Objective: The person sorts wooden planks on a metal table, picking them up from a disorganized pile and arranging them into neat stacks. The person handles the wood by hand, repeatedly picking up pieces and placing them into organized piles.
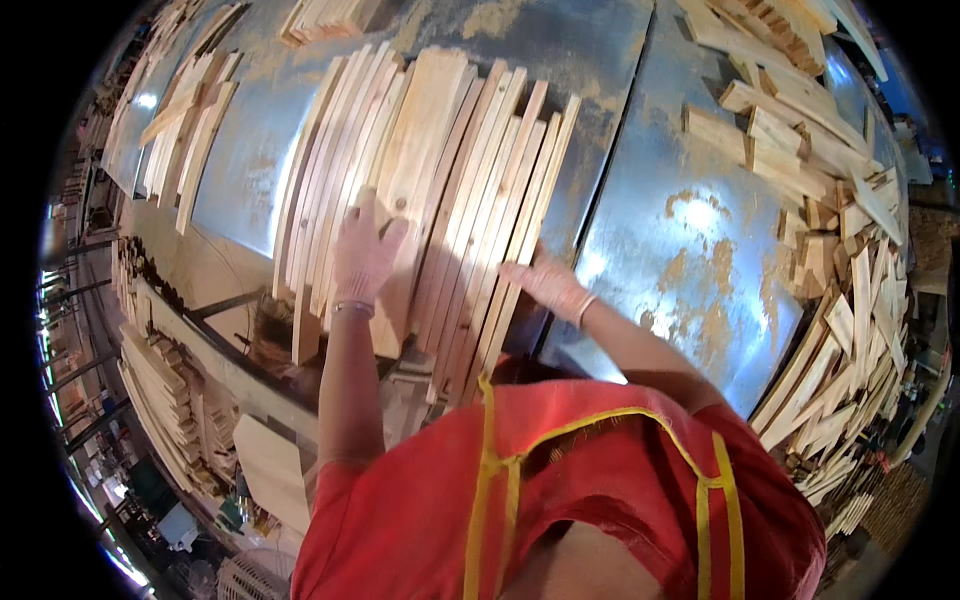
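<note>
A row of pale wooden strips [490, 200] lies side by side on a metal table, some standing on edge, their near ends sticking out past the table's front edge. Among them lies a wider flat board [425, 130] with a dark knot. My left hand [368, 250], in a thin pale glove, rests on this board and the strips beside it, fingers spread and open. On the right side of the row, my gloved right hand [550, 285] is closed at the outermost strip [545, 180], thumb over its top; the other fingers are partly hidden along its outer side.
The metal tabletop [650, 270] carries patches of sawdust and a dark seam. Piled wood offcuts [800, 150] lie at the right. A smaller bundle of strips [190, 130] sits at the left, another stack [325, 18] at the far side. More boards [160, 400] are stacked below at left.
</note>
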{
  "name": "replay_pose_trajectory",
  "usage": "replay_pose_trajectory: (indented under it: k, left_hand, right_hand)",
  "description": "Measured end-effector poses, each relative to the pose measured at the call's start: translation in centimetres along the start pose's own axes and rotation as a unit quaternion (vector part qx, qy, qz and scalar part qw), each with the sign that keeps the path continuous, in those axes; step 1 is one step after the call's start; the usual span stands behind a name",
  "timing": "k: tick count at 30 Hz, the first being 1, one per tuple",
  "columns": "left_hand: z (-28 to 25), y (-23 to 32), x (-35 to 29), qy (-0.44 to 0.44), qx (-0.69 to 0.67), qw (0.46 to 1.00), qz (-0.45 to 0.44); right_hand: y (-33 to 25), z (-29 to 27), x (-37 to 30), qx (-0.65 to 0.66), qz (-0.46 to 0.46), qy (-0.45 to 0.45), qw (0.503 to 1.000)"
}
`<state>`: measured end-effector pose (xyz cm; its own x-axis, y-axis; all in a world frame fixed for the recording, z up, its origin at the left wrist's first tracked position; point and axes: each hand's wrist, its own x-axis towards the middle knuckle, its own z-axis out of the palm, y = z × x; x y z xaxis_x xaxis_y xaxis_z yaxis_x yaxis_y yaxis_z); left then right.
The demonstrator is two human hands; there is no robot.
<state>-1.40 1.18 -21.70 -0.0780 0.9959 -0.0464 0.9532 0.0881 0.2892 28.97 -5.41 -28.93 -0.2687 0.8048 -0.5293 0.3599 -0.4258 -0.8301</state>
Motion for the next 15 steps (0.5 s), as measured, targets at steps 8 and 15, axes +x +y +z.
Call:
replay_pose_trajectory:
  k: [8,15]
  left_hand:
    - [-3.9,9.1,-2.0,-0.144,0.073,0.986,-0.043]
    - [-4.5,6.4,-3.2,-0.090,0.032,0.995,-0.035]
  right_hand:
    - [2.4,-2.2,-0.2,0.053,0.107,0.103,0.988]
    - [-9.1,-7.1,-6.3,0.065,0.041,0.124,0.989]
